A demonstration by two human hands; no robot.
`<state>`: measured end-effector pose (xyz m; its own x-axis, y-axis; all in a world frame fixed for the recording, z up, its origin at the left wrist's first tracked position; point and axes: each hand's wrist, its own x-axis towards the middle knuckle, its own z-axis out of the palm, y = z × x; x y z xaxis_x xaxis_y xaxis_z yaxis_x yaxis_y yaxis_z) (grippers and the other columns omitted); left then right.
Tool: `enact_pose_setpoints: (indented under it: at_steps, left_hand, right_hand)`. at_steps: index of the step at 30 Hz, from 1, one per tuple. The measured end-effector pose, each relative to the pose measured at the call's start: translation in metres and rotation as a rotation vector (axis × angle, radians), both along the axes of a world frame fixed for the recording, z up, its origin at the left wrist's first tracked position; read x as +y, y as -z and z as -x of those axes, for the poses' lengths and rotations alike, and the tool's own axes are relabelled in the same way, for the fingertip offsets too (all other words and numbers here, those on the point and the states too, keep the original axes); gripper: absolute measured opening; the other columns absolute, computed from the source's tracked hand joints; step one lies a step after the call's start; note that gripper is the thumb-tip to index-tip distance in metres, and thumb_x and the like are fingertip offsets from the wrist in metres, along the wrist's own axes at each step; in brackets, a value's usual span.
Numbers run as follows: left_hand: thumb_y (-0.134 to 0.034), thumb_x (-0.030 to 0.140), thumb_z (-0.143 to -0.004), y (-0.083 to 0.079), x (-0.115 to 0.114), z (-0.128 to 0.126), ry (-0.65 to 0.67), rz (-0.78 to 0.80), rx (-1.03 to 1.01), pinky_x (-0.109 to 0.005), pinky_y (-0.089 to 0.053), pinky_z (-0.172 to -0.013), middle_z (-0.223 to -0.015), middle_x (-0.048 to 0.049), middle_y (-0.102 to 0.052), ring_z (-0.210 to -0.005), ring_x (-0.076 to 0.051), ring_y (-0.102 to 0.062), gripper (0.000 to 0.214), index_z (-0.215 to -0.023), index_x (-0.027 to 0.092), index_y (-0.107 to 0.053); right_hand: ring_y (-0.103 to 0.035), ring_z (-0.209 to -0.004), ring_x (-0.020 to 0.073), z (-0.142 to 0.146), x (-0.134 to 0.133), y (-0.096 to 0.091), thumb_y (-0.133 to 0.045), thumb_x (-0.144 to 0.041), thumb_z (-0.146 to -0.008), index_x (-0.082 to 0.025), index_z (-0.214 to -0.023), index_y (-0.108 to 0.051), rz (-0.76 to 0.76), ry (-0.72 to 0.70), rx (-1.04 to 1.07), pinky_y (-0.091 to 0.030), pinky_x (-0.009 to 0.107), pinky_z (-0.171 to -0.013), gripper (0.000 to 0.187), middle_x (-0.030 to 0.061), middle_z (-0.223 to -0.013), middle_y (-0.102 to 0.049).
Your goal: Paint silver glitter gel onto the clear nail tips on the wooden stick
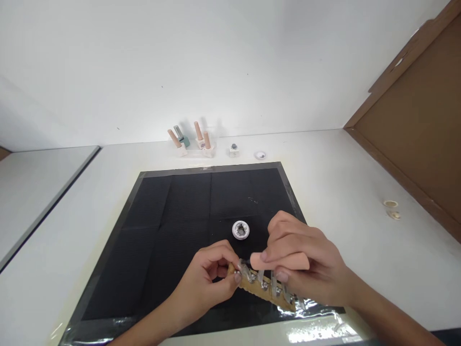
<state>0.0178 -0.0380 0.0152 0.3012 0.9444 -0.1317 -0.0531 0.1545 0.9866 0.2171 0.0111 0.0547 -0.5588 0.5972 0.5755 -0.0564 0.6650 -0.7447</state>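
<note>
Over the black mat [180, 211], the left hand [212, 275] is pinching a tan strip [256, 289]; the right hand [317, 257] is holding a crosswise, left-pointing peach brush [286, 262].

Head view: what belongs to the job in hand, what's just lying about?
In use:
tan strip with clear pieces, in left hand
peach handle, in right hand
round dish on black mat, probably

Likely lying about:
four bottles, back
small white cube
white dish
two round pieces, far right

Peach handle [293, 261] nearly level here, held above a slanting tan strip [258, 290], clear tips [274, 283] lined along it
</note>
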Motion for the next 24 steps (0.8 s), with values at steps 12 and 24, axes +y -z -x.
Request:
enact_pose_setpoints:
  at_steps: [12,24]
  left_hand:
    - [-0.070,0.024,-0.077,0.005,-0.002,0.005,0.026,-0.073,-0.101,-0.020,-0.041,-0.055,-0.073,-0.0012,-0.054,-0.062,-0.010,-0.049,0.007,-0.074,0.018,-0.069]
    - [-0.068,0.019,-0.080,0.011,-0.004,0.010,0.047,-0.127,-0.140,-0.020,-0.044,-0.059,-0.082,-0.0028,-0.059,-0.068,-0.010,-0.054,0.005,-0.082,0.023,-0.070]
  right_hand:
    - [-0.057,-0.063,0.0129,0.002,0.000,0.001,-0.056,-0.022,-0.089,-0.020,-0.091,-0.063,0.047,-0.006,0.028,-0.045,0.033,-0.067,0.007,0.0003,-0.070,-0.067]
    - [-0.053,-0.057,0.0124,0.003,-0.003,0.000,-0.056,-0.023,-0.088,-0.020,-0.084,-0.064,0.095,-0.031,0.095,-0.044,0.033,-0.065,0.009,0.0002,-0.066,-0.066]
